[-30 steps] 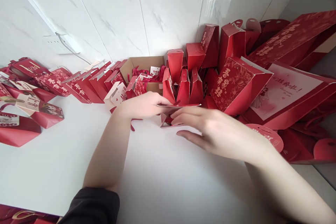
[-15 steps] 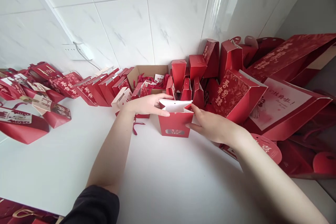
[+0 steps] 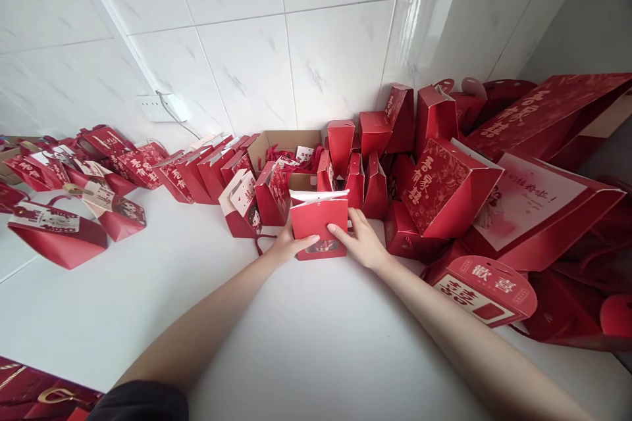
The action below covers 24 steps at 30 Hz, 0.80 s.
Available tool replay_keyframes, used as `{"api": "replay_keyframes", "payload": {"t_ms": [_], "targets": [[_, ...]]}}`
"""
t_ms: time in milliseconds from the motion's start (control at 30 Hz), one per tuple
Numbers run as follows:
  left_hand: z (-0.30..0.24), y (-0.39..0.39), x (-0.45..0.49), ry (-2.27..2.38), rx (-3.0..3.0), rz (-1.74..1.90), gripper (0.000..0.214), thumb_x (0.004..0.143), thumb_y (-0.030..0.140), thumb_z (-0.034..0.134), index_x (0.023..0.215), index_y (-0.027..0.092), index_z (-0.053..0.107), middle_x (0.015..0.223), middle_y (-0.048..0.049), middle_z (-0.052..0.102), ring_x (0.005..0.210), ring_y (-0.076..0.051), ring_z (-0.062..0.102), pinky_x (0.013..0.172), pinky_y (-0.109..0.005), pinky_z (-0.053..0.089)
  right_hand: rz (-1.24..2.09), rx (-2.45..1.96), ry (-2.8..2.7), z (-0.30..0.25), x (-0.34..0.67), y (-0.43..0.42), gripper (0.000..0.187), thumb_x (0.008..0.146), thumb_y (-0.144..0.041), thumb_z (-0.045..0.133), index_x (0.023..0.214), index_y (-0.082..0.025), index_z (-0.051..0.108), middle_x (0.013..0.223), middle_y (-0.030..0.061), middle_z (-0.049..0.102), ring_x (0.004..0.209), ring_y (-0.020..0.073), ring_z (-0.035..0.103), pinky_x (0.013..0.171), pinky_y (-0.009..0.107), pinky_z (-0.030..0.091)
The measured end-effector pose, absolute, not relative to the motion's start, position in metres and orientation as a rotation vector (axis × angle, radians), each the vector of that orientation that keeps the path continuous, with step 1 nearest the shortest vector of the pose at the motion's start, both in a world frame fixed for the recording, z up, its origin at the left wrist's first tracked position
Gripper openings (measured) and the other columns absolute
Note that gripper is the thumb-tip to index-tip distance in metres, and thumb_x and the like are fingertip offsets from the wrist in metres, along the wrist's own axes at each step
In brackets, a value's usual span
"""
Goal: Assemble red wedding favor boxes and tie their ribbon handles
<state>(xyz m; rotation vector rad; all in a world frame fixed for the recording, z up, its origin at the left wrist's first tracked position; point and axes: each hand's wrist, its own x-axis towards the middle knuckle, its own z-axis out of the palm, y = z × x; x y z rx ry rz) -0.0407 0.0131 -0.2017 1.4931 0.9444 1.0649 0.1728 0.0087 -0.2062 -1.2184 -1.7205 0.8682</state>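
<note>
A red paper gift box (image 3: 320, 218) with a small clear window low on its front stands upright on the white table, its top edges drawn close together. My left hand (image 3: 288, 243) grips its left side, thumb across the front. On the right side my right hand (image 3: 359, 237) holds it too, thumb pressed on the front and fingers behind. Just behind and left stand a box with a pale printed front (image 3: 241, 205) and a patterned red box (image 3: 273, 192); a dark red ribbon (image 3: 259, 245) lies beside my left hand.
An open cardboard box (image 3: 266, 141) with red ribbons and tags sits against the tiled wall. Rows of red boxes (image 3: 197, 168) line the back. Larger red boxes (image 3: 444, 184) crowd the right, with a handled box (image 3: 486, 289) nearer. A wall socket (image 3: 160, 108) is at left.
Both hands have moved from the box's open top down to its sides. The top has closed up from wide open to nearly flat. The view has shifted slightly.
</note>
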Motion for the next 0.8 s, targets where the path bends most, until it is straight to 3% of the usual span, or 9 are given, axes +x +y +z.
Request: {"api": "replay_keyframes", "payload": {"t_ms": [167,300,467,667,800], "targets": [[-0.206,0.015,-0.051,0.902,1.491,0.988,0.044,0.077,0.042,0.074,0.113,0.018,0.063,0.114,-0.0113,0.07,0.119,-0.031,0.06,0.098,-0.046,0.05,1.106,-1.047,-1.684,-0.226,0.169,0.003,0.049,0.09,-0.056,0.054,0.126,-0.023,0.049,0.123,0.0087,0.064,0.114,0.0249,0.062,0.1,0.042,0.047],[-0.21,0.014,-0.046,1.088,1.407,1.237,0.048,0.082,0.051,0.066,0.116,0.021,0.053,0.12,-0.0097,0.066,0.118,-0.027,0.059,0.098,-0.041,0.049,1.28,-0.884,-1.596,-0.227,0.17,0.008,0.047,0.088,-0.053,0.06,0.123,-0.022,0.051,0.125,0.0092,0.065,0.117,0.0238,0.061,0.1,0.038,0.047],[-0.217,0.003,-0.034,1.283,1.341,1.372,0.039,0.087,0.056,0.057,0.107,0.023,0.05,0.108,-0.0053,0.064,0.101,-0.022,0.062,0.09,-0.036,0.049,1.235,-0.979,-1.458,-0.234,0.17,0.011,0.047,0.092,-0.056,0.051,0.125,-0.024,0.039,0.108,0.0073,0.07,0.09,0.0213,0.068,0.082,0.038,0.053],[-0.214,0.004,-0.034,1.163,1.555,1.315,0.041,0.095,0.055,0.043,0.103,0.019,0.061,0.105,-0.007,0.066,0.104,-0.023,0.059,0.096,-0.036,0.046,1.106,-0.976,-1.556,-0.231,0.172,0.009,0.033,0.094,-0.055,0.049,0.097,-0.022,0.055,0.1,0.0033,0.066,0.097,0.0212,0.062,0.091,0.036,0.047],[-0.214,0.008,-0.041,1.127,1.639,1.316,0.039,0.095,0.053,0.046,0.102,0.019,0.064,0.107,-0.0073,0.065,0.108,-0.023,0.058,0.102,-0.037,0.043,1.054,-0.917,-1.674,-0.228,0.173,0.008,0.037,0.096,-0.053,0.044,0.105,-0.023,0.063,0.109,0.0047,0.064,0.107,0.023,0.059,0.1,0.039,0.044]]}}
